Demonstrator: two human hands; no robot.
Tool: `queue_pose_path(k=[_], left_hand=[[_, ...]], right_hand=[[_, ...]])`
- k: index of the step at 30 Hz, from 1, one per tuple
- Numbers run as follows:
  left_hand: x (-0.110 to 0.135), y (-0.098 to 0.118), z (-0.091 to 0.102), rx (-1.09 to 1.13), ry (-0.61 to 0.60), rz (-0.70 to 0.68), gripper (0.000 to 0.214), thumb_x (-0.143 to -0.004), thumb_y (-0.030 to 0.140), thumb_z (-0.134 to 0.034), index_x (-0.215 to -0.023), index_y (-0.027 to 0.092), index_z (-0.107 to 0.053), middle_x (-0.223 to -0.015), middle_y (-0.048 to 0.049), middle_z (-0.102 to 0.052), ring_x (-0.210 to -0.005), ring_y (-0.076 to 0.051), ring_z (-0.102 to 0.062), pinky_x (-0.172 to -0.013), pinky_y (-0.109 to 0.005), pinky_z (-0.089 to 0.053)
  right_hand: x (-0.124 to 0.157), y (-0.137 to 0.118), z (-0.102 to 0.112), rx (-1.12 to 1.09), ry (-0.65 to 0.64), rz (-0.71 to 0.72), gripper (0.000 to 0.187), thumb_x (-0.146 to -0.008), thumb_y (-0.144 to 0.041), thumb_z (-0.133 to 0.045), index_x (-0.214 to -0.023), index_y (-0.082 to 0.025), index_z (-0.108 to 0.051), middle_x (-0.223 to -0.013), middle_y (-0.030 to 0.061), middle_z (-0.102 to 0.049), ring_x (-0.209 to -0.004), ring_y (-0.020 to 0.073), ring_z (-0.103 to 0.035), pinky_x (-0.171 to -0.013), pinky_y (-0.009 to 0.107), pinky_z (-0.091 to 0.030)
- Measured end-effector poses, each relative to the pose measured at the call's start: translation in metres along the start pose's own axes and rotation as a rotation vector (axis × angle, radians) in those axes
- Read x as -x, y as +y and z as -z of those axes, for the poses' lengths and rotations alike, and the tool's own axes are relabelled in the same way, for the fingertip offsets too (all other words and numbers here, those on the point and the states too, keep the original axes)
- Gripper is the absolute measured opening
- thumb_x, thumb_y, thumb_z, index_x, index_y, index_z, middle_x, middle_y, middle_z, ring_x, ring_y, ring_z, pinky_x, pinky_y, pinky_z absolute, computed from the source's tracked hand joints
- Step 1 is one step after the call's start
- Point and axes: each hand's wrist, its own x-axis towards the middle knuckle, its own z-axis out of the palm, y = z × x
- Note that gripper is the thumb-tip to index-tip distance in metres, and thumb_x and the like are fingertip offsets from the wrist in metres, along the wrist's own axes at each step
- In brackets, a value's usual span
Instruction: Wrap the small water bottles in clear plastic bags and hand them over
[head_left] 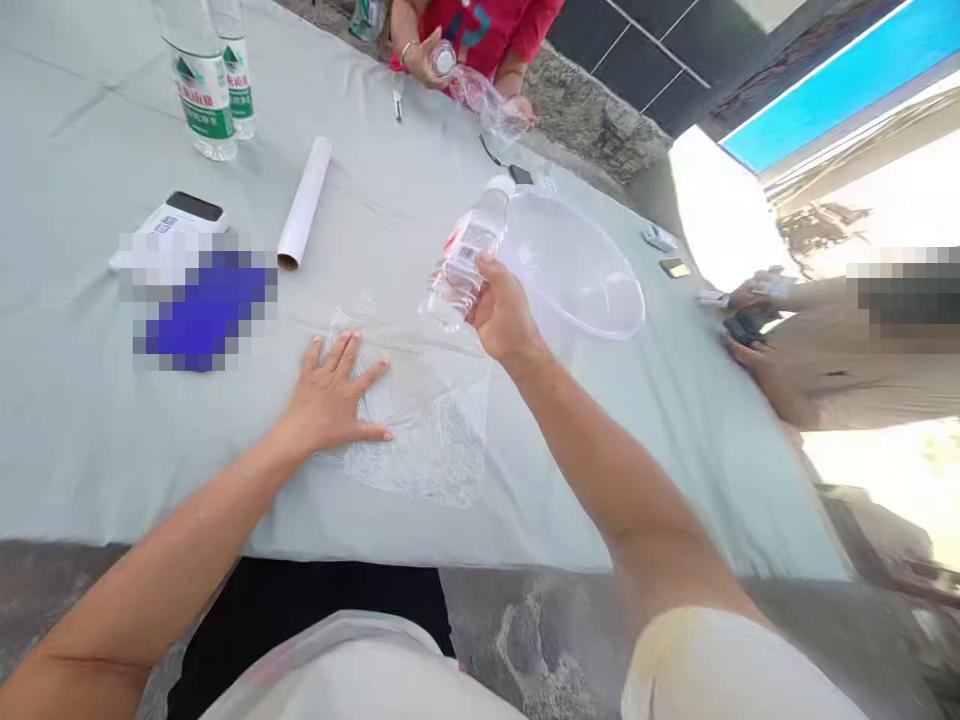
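My right hand (504, 308) grips the lower part of a clear plastic water bottle (477, 232) with a white cap. The bottle is tilted, its cap end pointing away from me, above the far edge of a crinkled sheet of clear plastic film (427, 420). Fingers spread, my left hand (336, 395) lies flat on the left side of that film. Just beyond the bottle, to the right, stands a large clear plastic basin (600, 300). A white roll (306, 205) with a cardboard core lies farther off to the left.
Two labelled water bottles (201, 100) stand at the far left. Nearer are a white box with a dark phone-like object (195, 206) and a blurred blue item (206, 310). Across the table (187, 450), a person in red holds clear bottles (480, 95). Someone at right holds a dark device (744, 330).
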Motion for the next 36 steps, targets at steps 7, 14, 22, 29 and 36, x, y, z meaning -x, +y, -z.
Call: queue_pose_path(k=[7,14,22,29,36], left_hand=[[-0.001,0.003,0.002,-0.029,-0.037,0.018,0.101,-0.074,0.082,-0.06,-0.156,0.028,-0.039,-0.17,-0.0183,-0.015,-0.157,-0.039,-0.011,-0.122,-0.06,0.001],[0.001,0.004,0.004,-0.067,-0.043,0.035,0.102,-0.075,0.083,-0.058,-0.157,0.027,-0.036,-0.17,-0.0177,-0.012,-0.156,-0.041,-0.012,-0.122,-0.061,-0.003],[0.009,0.001,0.007,-0.053,-0.014,0.038,0.086,-0.088,0.075,-0.047,-0.158,0.025,-0.036,-0.169,-0.0181,-0.019,-0.156,-0.039,-0.016,-0.122,-0.061,-0.01],[0.018,-0.01,0.032,-0.004,0.038,0.087,0.068,-0.098,0.06,-0.037,-0.155,0.023,-0.037,-0.168,-0.0181,-0.021,-0.155,-0.038,-0.018,-0.12,-0.065,-0.015],[0.012,0.048,0.057,0.126,0.265,-0.061,0.044,-0.101,0.04,-0.038,-0.135,0.021,-0.058,-0.148,-0.013,-0.055,-0.143,-0.029,-0.045,-0.118,-0.051,-0.031]], right_hand=[[0.114,0.033,0.045,0.358,0.024,-0.223,0.043,-0.079,-0.063,-0.061,-0.08,-0.02,-0.056,-0.075,0.0004,-0.055,-0.063,0.0119,-0.048,-0.052,0.025,-0.036],[0.139,0.061,0.046,0.726,0.157,-0.307,0.05,-0.084,-0.067,-0.056,-0.072,-0.024,-0.034,-0.07,-0.0034,-0.042,-0.061,0.0122,-0.04,-0.054,0.026,-0.034],[0.146,0.068,0.035,0.892,0.167,-0.246,0.058,-0.094,-0.075,-0.029,-0.103,-0.023,-0.053,-0.07,0.0015,-0.061,-0.065,0.0213,-0.059,-0.062,0.03,-0.037],[0.158,0.083,0.068,1.0,0.393,-0.295,0.047,-0.096,-0.055,-0.044,-0.124,-0.019,-0.057,-0.111,0.01,-0.069,-0.097,0.0244,-0.065,-0.076,0.034,-0.042],[0.169,0.097,0.065,0.954,0.36,-0.228,0.019,-0.09,-0.04,-0.053,-0.084,-0.022,-0.059,-0.103,0.0058,-0.067,-0.093,0.0208,-0.062,-0.07,0.03,-0.039]])
